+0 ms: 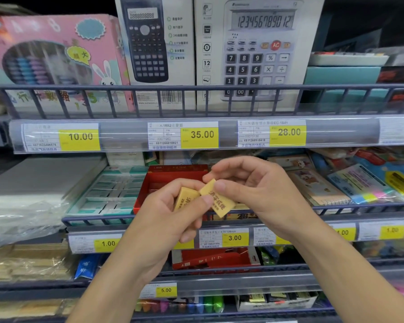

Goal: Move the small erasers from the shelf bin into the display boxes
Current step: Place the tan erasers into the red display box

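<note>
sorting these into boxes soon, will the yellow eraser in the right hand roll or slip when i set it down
The yellow eraser is a flat-faced block with angled ends, so it probably won't roll. The right hand holds it with a fingertip pinch alone, so it seems light and grippy rather than slick. It keeps its shape under that pinch, so it is likely fairly firm.

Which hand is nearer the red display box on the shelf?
Left. The left hand, holding an eraser, overlaps the red display box front; the right hand sits off its right side.
</note>
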The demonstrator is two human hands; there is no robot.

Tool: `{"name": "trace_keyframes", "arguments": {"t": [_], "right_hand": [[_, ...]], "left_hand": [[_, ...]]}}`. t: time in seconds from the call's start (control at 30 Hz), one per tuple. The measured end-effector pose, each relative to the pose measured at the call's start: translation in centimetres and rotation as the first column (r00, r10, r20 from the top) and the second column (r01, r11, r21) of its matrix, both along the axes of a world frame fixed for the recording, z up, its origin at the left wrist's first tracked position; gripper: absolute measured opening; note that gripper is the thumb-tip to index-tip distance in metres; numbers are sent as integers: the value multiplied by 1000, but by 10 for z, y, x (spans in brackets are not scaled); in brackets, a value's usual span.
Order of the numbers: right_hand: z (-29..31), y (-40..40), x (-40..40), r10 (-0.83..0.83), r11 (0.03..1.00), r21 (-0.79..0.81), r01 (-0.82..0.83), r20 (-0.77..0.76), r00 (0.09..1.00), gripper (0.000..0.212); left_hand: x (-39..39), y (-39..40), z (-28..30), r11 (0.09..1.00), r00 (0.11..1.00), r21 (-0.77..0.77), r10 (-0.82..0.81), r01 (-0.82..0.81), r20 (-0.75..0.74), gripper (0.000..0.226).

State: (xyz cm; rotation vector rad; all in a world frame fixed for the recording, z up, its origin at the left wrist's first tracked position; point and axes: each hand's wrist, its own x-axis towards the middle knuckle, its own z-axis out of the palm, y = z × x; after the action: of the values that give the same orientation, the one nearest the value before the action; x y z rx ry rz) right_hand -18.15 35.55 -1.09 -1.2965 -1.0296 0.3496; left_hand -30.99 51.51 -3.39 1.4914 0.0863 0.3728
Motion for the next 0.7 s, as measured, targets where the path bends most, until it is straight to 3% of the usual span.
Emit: {"name": "trace_keyframes", "arguments": {"t": [0.13, 0.27, 0.37, 0.47, 0.57, 0.7], "right_hand": [[3, -9, 5, -187, 981, -20, 193, 170, 968, 13], [1, -17, 6, -119, 979, -114, 171, 363, 924, 20], [-5, -15, 6, -176, 949, -128, 289, 546, 819, 37], [-9, -12, 6, -224, 936, -48, 350, 683, 695, 38], [-6, -13, 9, -251, 927, -22, 373, 703, 665, 35], [9, -26, 30, -244, 879, -223, 420, 546, 801, 21]], "left_hand": [[1, 0, -2, 997, 998, -46, 58, -58, 7, 26], [2, 1, -3, 990, 994, -94, 107, -105, 11, 23], [4, 1, -3, 985, 992, -126, 124, -121, 11, 25], [6, 0, -3, 984, 992, -128, 125, -123, 6, 29], [7, -2, -3, 988, 995, -118, 98, -98, -6, 28], [7, 4, -6, 970, 987, -187, 154, -158, -34, 8]]}}
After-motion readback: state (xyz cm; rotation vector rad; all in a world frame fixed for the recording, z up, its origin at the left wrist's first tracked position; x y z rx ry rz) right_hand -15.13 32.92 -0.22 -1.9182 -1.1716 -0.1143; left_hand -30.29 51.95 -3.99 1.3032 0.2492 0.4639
